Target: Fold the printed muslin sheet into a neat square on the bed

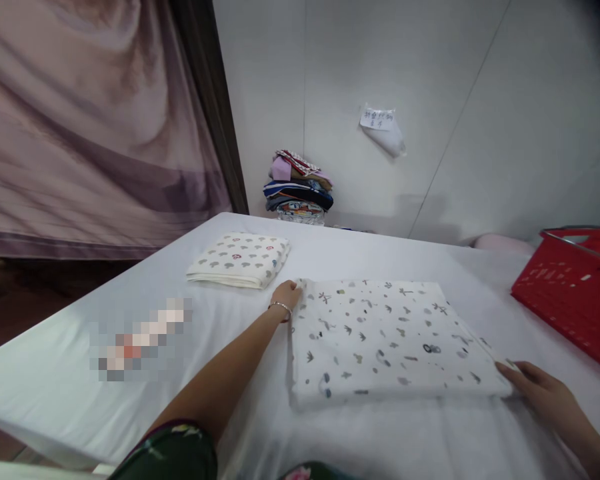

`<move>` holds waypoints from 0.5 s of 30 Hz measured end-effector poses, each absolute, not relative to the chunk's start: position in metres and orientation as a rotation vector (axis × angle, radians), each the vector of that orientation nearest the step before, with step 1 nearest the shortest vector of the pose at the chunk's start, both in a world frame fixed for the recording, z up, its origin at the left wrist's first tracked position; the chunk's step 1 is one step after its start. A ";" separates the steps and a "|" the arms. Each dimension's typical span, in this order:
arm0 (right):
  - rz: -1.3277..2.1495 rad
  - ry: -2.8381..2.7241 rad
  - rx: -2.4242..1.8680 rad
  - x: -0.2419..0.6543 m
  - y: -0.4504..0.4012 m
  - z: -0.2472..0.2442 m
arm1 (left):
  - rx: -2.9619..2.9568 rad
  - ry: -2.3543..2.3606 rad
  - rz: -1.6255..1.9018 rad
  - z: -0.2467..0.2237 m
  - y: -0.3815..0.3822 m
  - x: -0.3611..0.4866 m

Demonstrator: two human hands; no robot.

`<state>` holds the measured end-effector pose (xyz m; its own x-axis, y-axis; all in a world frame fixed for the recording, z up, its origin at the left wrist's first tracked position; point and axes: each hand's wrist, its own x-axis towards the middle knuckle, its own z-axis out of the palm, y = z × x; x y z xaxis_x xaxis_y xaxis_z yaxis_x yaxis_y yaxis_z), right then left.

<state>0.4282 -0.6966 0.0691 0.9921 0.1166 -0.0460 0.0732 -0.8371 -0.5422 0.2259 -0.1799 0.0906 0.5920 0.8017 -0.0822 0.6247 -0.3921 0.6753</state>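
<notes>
1. Farthest left of my left fingers, a pink curtain [105, 120] hangs beside the table, with a dark drape [200, 87] along its right edge.
2. Left of those fingers and nearer the camera, I have a pixelated patch [145, 337] on the white sheet [255, 427]; I cannot tell what it hides.
3. Just beyond the left fingers and to their left lies a folded mushroom-print cloth [239, 259], the closest neighbour on that side and apart from the hand.
4. My left hand [286, 295], a bracelet at its wrist, has its fingers drawn narrow, pinching the far left corner of the patterned cloth [380, 340].
5. Well beyond the left fingers, past the table's far edge, a stack of folded fabrics [300, 187] stands against the wall.
6. The patterned cloth lies flat and folded on the sheet, spanning the space between both sets of fingers.
7. High beyond the cloth, a clear plastic packet [384, 130] on the wall shows a handwritten label and something white within.
8. My right hand [533, 383] has its fingers narrowed on the cloth's near right corner.
9. Beyond and right of the right fingers, apart from them, sits a red basket [575, 293]; its contents are hidden from me.
</notes>
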 end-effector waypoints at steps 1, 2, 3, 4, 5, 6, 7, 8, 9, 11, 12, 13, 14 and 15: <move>0.147 -0.152 -2.562 0.429 -0.697 0.068 | 2.170 1.137 0.310 0.089 -0.179 0.226; 0.210 -0.162 -2.552 0.431 -0.698 0.066 | 2.194 1.145 0.286 0.088 -0.177 0.226; 0.266 -0.166 -2.544 0.434 -0.700 0.065 | 2.215 1.151 0.268 0.087 -0.176 0.225; 0.284 -0.159 -2.546 0.436 -0.701 0.064 | 2.233 1.158 0.256 0.087 -0.176 0.225; 0.287 -0.152 -2.556 0.440 -0.702 0.063 | 2.248 1.164 0.249 0.086 -0.175 0.225; 0.286 -0.152 -2.573 0.443 -0.702 0.062 | 2.261 1.171 0.243 0.086 -0.175 0.225; 0.283 -0.166 -2.592 0.445 -0.701 0.063 | 2.274 1.178 0.238 0.086 -0.176 0.226; 0.281 -0.198 -2.611 0.447 -0.699 0.065 | 2.285 1.182 0.231 0.086 -0.177 0.227; 0.280 -0.235 -2.630 0.449 -0.695 0.067 | 2.297 1.185 0.219 0.087 -0.177 0.228; 0.260 -0.317 -2.655 0.449 -0.684 0.077 | 2.323 1.183 0.183 0.090 -0.177 0.232; 0.249 -0.316 -2.673 0.449 -0.676 0.083 | 2.336 1.178 0.160 0.091 -0.176 0.234; 0.256 -0.315 -2.692 0.450 -0.668 0.089 | 2.349 1.171 0.136 0.092 -0.174 0.237; 0.278 -0.323 -2.707 0.451 -0.659 0.095 | 2.361 1.160 0.114 0.093 -0.171 0.241; 0.310 -0.329 -2.736 0.452 -0.649 0.101 | 2.373 1.140 0.088 0.094 -0.167 0.244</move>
